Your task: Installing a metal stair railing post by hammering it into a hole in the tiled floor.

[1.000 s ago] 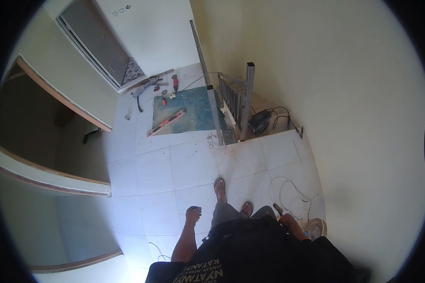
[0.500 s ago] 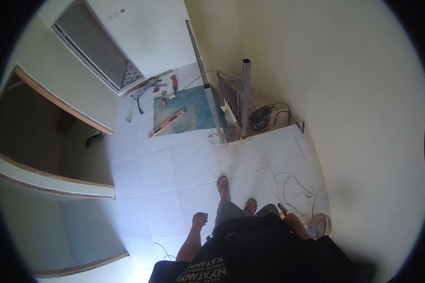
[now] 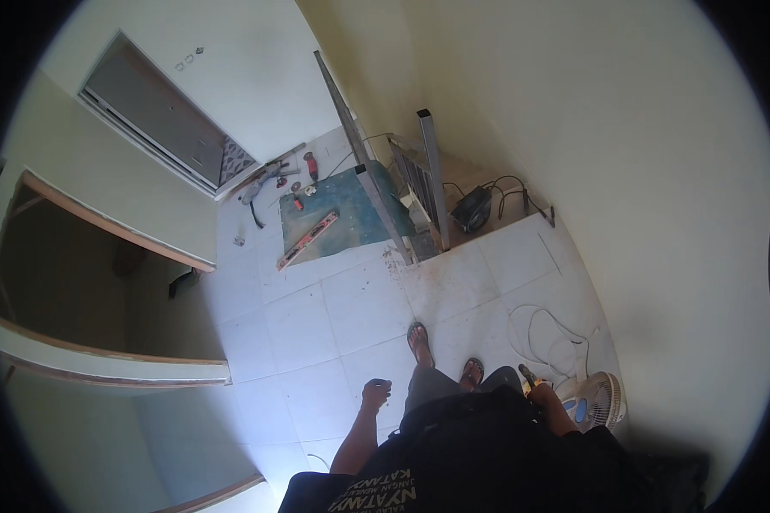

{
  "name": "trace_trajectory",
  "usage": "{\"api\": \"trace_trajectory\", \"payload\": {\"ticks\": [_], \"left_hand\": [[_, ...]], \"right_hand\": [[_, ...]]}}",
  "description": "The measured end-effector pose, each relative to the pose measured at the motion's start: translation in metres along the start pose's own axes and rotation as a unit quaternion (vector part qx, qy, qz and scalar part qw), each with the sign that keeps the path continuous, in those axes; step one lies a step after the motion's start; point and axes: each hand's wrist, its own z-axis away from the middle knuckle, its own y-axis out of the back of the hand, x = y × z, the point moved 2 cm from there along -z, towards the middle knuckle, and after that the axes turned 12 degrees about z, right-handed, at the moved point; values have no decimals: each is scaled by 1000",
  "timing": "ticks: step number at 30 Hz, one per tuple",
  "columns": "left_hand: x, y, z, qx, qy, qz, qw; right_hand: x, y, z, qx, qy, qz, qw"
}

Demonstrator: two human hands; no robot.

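Clamping fingers [image 3: 536, 392] on a dark-tipped, part-yellow tool [image 3: 528, 376], the right hand [image 3: 546, 398] flanks the fan [image 3: 605, 402], left hand [image 3: 376, 395] curled, contents unclear.

Pale capital lettering [image 3: 375, 494] — stacked lines, large and small, across a black shirt [image 3: 488, 449]
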Motion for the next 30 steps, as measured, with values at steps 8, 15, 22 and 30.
{"api": "trace_trajectory", "payload": {"ticks": [8,15,22,30], "left_hand": [[12,-6,-4,-24,16,-21,999],[10,-4,-3,-29,25,-29,999],[11,-3,5,-46,55,-54,996],[27,-7,9,-58,57,-107,991]], "right_hand": [[10,-22,-9,21,49,106,993],[10,-24,2,8,24,22,999],[16,-42,-14,11,-16,24,1000],[16,-38,2,3,-33,-35,999]]}}
